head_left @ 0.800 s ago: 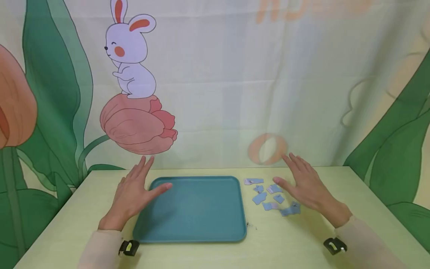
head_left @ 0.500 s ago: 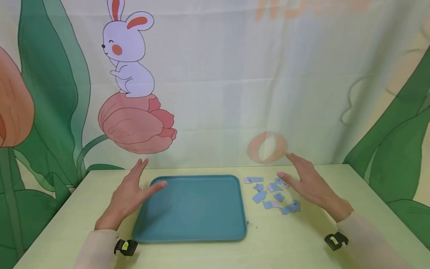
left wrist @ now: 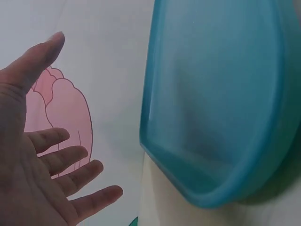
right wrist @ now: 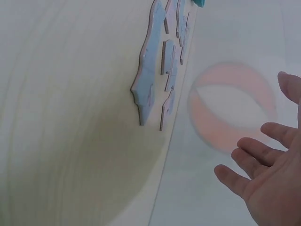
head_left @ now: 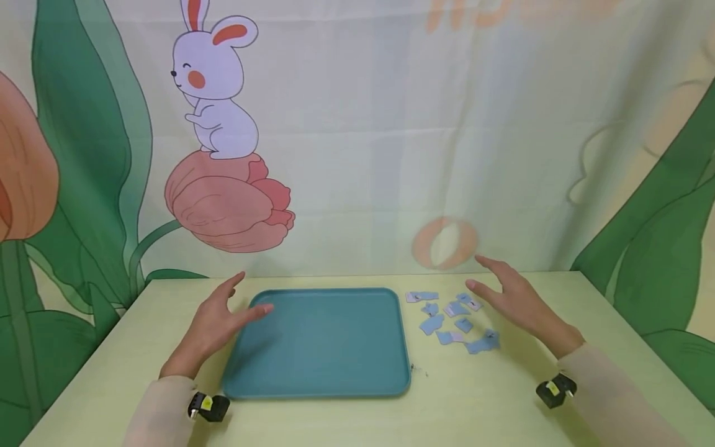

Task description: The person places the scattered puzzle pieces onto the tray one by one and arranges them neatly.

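Left hand (head_left: 209, 326): holding nothing, fingers (left wrist: 68, 157) parted and gently bent, thumb well away from them; raised by the left side of the tray, not touching it. Right hand (head_left: 522, 304): also holding nothing, thumb apart, fingers (right wrist: 230, 179) loosely bent, the middle two close together; raised beside the puzzle pieces (head_left: 432, 323). Pieces: thin, blue and pale pink, lying on the table right of the tray, some touching or overlapping. Tray (head_left: 329, 341): teal, low-rimmed, flat on the table (head_left: 357, 425). Risks, as judged: flat pieces may slide or ride over neighbours if pressed by a fingertip; a low sleeve (head_left: 606, 397) or wrist camera (head_left: 555, 391) could sweep them; a knocked rim could shove the tray into them.
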Available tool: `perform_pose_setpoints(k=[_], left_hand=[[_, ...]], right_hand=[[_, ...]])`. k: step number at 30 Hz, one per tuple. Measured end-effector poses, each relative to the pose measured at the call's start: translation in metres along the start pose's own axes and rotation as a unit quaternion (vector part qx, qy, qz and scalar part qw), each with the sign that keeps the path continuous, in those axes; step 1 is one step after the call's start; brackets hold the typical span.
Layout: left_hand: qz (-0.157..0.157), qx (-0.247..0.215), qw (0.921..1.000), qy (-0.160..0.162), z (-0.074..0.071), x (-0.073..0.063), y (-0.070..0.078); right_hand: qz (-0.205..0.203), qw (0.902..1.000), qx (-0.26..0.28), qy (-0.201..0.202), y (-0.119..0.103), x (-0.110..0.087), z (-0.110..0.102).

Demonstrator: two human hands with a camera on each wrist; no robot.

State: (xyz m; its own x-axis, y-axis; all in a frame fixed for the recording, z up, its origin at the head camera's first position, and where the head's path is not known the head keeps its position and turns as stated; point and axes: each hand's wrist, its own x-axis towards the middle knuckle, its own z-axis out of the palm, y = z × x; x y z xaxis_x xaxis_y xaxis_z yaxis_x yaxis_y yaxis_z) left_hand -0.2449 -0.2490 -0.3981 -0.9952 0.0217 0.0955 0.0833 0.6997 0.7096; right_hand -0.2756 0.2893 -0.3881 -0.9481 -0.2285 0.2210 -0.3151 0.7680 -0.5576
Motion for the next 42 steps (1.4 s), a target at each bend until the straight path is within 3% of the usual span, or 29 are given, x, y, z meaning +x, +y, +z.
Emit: perform_pose_setpoints(k=[8, 18, 22, 29, 42], left_hand=[[-0.025, -0.022, 0.9992, -0.021, 0.005, 0.004, -0.011], [0.002, -0.032, 0.9988, -0.037, 0.006, 0.006, -0.024], [-0.004, -0.035, 0.9986, -0.041, 0.007, 0.006, -0.028], [-0.032, -0.042, 0.9977, -0.043, 0.010, 0.006, -0.035], [-0.020, -0.052, 0.9979, -0.033, 0.012, 0.008, -0.050]], right_hand=[[-0.020, 0.9995, 0.024, 0.009, 0.009, 0.007, 0.005], [-0.009, 0.9993, 0.036, 0.008, 0.019, 0.014, 0.008], [-0.003, 0.9993, 0.036, 0.009, 0.023, 0.017, 0.010], [0.001, 0.9996, 0.026, -0.005, 0.030, 0.020, 0.013], [0.020, 0.9987, 0.034, -0.030, 0.043, 0.023, 0.016]])
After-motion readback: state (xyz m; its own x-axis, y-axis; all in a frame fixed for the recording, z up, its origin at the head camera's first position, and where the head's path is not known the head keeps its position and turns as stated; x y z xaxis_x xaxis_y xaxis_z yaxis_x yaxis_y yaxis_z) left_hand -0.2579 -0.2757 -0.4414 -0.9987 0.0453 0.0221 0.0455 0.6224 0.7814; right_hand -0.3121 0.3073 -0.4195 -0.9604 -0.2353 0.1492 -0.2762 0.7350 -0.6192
